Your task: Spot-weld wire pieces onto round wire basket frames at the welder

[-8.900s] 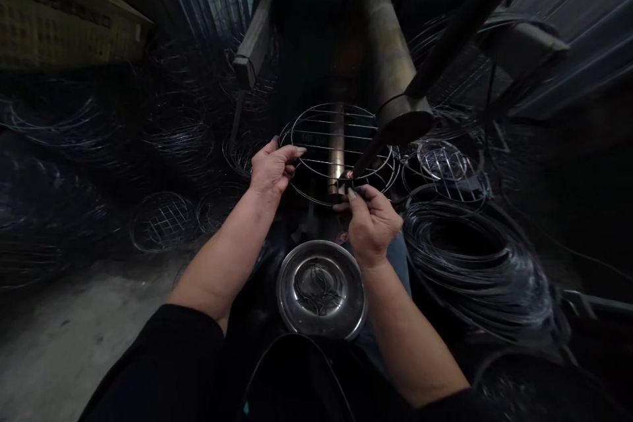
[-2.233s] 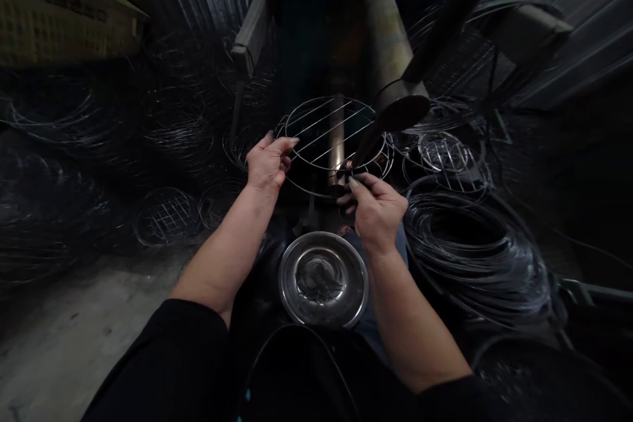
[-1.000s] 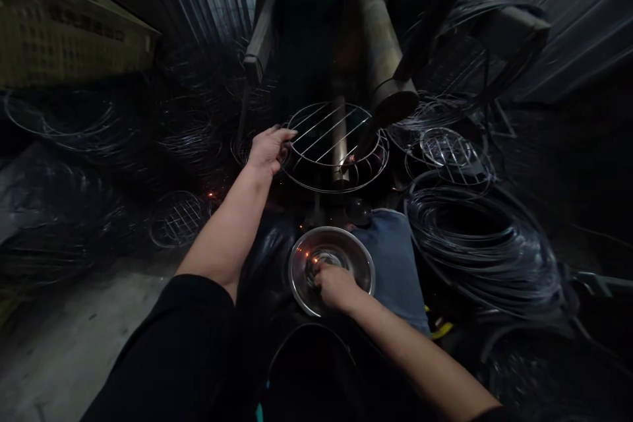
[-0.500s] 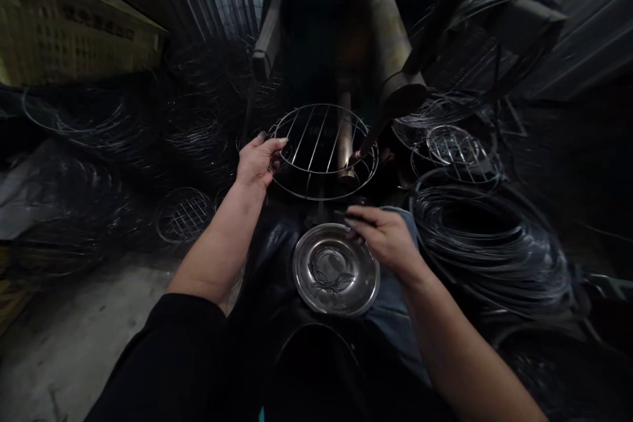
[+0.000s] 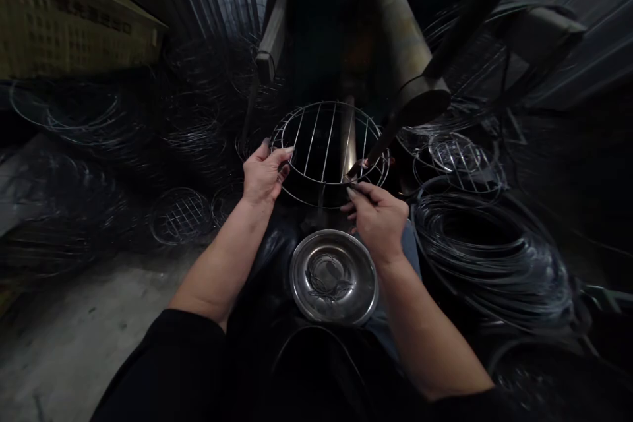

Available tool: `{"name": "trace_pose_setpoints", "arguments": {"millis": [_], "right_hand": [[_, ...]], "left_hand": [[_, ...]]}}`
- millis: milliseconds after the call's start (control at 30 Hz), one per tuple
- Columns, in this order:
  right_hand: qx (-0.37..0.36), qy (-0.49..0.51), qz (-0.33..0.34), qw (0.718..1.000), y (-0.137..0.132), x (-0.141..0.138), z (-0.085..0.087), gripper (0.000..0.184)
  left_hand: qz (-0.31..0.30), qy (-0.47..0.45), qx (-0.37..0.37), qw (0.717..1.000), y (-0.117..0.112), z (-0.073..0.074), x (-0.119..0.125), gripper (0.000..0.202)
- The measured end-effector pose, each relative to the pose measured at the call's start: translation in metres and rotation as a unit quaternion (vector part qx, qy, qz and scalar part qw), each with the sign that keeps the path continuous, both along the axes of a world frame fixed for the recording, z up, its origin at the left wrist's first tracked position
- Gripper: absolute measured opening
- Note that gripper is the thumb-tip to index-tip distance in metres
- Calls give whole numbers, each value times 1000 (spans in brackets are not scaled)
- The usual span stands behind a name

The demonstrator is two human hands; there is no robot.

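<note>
A round wire rack (image 5: 324, 145) with parallel bars sits on the machine in front of me. My left hand (image 5: 263, 175) grips its left rim with fingers curled round the wire. My right hand (image 5: 376, 214) is pinched on a small bent wire piece held against the rack's near right edge, just below the welder's pointed tip (image 5: 359, 168). A steel bowl (image 5: 333, 277) with a few bent wire pieces in it rests on my lap below both hands.
A large coil of wire hoops (image 5: 487, 250) lies to the right, with finished racks (image 5: 452, 158) behind it. More racks (image 5: 180, 214) and hoops are stacked at the left. A thick metal cylinder (image 5: 408, 59) slants over the rack. Concrete floor (image 5: 74, 336) shows lower left.
My right hand went down into the bowl, took a wire piece, and came back up to the rack's near edge. My left hand turned the rack, so its bars now run lengthwise.
</note>
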State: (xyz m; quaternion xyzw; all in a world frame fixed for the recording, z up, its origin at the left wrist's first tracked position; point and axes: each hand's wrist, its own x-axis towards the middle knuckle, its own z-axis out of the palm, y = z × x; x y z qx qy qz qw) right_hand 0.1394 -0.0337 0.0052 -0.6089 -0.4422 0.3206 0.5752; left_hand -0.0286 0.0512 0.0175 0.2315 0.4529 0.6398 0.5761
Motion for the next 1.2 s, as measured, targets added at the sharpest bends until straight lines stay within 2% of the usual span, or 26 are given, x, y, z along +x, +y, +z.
{"name": "trace_pose_setpoints", "arguments": {"millis": [100,233,333,400,433,500,567,633,733,867,1067,1200], "right_hand": [[-18,71,-10,997,-11,7,3,21],[-43,53,13,998,-46,20,-2,19],[-96,-33,147,984,-72,29,-18,12],[-100,-88,219,967,-79,34,-28,11],[-89,-100,216,967,-78,35,-30,12],[-57,-85,147,984,-67,38,-29,13],[-32,-65,72,995,-50,40,-21,17],[-19,-77,33,996,-31,41,-11,19],[-15,-104,19,994,-9,38,2,16],[-19,-77,7,997,5,30,9,16],[-6,15,-20,1000,1,20,1,20],[27,35,-47,998,-3,16,-7,22]], "left_hand": [[-7,-26,-16,1000,0,-2,8,48],[-2,-44,-36,998,1,0,14,58],[-3,-43,-37,998,3,-1,16,62],[-7,-42,-38,998,3,-2,17,61],[-7,-41,-36,998,3,-3,18,61],[-5,-38,-31,999,2,-4,21,60],[-2,-35,-27,999,1,-4,23,60],[1,-30,-26,999,1,-4,25,60],[7,-14,-17,1000,2,-3,25,56],[8,-5,-6,1000,6,-3,24,49],[6,-22,0,1000,10,-4,22,53],[-2,-31,-5,1000,12,-5,22,50]]}}
